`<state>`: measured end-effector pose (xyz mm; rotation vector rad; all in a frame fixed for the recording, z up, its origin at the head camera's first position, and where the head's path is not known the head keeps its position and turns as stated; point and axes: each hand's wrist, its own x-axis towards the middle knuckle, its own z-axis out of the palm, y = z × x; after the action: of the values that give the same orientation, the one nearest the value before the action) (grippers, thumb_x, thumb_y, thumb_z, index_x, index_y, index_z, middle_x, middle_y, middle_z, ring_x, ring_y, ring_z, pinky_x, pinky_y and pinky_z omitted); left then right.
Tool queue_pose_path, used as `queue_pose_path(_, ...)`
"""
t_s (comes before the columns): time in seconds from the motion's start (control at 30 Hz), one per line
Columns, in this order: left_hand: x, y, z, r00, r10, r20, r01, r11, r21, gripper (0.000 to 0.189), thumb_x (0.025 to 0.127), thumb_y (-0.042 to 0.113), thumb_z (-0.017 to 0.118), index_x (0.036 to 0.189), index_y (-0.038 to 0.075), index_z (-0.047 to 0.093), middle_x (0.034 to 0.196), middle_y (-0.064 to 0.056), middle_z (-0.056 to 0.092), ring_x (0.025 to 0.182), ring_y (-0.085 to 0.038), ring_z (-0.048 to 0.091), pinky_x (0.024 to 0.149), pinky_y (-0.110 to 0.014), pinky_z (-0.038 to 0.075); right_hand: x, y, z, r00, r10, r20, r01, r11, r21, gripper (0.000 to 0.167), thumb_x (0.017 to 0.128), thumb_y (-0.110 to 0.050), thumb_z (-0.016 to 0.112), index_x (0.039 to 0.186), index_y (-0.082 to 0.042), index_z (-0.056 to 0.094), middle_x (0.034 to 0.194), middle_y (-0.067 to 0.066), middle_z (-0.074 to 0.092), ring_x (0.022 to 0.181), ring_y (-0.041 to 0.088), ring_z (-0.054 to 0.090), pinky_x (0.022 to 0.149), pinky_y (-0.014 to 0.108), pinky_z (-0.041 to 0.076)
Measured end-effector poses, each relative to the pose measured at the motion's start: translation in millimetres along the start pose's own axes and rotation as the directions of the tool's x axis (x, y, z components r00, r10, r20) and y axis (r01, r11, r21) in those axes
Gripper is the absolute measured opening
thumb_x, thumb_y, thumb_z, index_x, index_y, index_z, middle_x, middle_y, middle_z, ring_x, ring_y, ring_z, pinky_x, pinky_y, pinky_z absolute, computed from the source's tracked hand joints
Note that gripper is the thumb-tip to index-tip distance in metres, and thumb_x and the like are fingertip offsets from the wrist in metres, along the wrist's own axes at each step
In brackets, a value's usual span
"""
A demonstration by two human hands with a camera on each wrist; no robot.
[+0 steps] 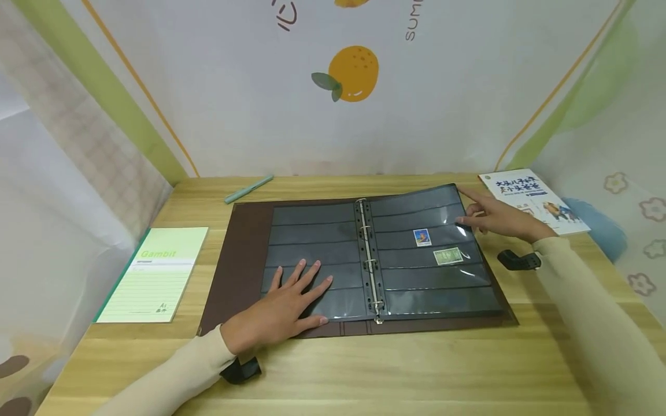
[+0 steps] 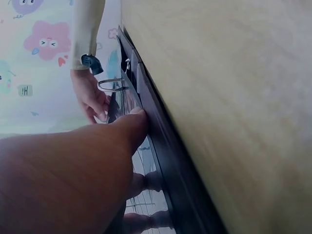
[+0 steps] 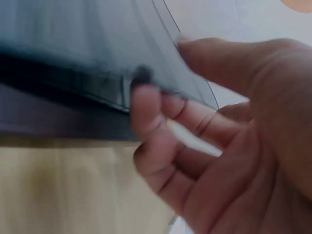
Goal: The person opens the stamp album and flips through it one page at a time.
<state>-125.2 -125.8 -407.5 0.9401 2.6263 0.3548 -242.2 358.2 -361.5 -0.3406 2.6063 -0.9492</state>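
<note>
A brown stamp album point(image 1: 236, 254) lies open on the bench point(image 1: 416, 375), with black pocket pages either side of its metal rings point(image 1: 370, 264). The right grip point(image 1: 494, 216) pinches the outer edge of the album's right-hand page point(image 1: 442, 301) near its top corner, thumb above and fingers beneath, holding it slightly raised; a blue stamp point(image 1: 422, 237) and a green stamp point(image 1: 448, 256) sit in its strips. The left grip point(image 1: 281, 306) is spread palm down on the album's left-hand page point(image 1: 314, 215), near its lower edge.

Left of the album, a notepad point(image 1: 151, 277) reads "Gambit"; beyond the album's top right corner, a book point(image 1: 536, 199) bears a blue Chinese title. Behind the album, a cloth point(image 1: 234, 115) shows a cut-off "SUM". Both cream-sleeved forearms reach in from the album's near side.
</note>
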Motion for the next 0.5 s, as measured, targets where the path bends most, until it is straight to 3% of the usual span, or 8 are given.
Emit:
queue_pose_path(0.2,-0.7,0.4,-0.4,1.0,0.001,-0.005,-0.001,1.0,0.003,0.074,0.1,0.06,0.048,0.162,0.029,0.021,0.172,-0.007,0.0,0.158,-0.036,-0.005,0.119,-0.072,0.0,-5.0,2.2,3.9,0.995,-0.044,-0.095,0.058,0.986,0.153,0.071,0.107,-0.029,0.053,0.164,-0.026,0.012,0.075,0.003,0.054,0.062,0.02,0.049,0.067,0.034,0.047)
queue_pose_path(0.33,-0.1,0.8,0.8,1.0,0.01,-0.01,-0.01,1.0,0.003,0.074,0.101,0.059,0.048,0.162,0.028,0.021,0.172,-0.008,0.001,0.158,-0.037,-0.004,0.119,-0.073,0.001,-5.9,-1.9,1.2,0.99,-0.057,-0.132,0.086,0.97,0.228,0.067,0.107,-0.033,0.052,0.163,-0.031,0.017,0.065,-0.002,0.044,0.055,0.023,0.042,0.06,0.039,0.043)
queue_pose_path(0.5,-0.6,1.5,-0.2,1.0,0.009,-0.007,-0.009,1.0,0.004,0.073,0.101,0.059,0.048,0.162,0.028,0.022,0.172,-0.008,0.001,0.158,-0.037,-0.004,0.119,-0.073,0.001,-0.4,-20.6,-4.2,0.984,-0.043,-0.172,0.112,0.906,0.409,0.063,0.108,-0.032,0.05,0.163,-0.028,0.02,0.055,-0.007,0.03,0.048,0.019,0.026,0.052,0.043,0.027)
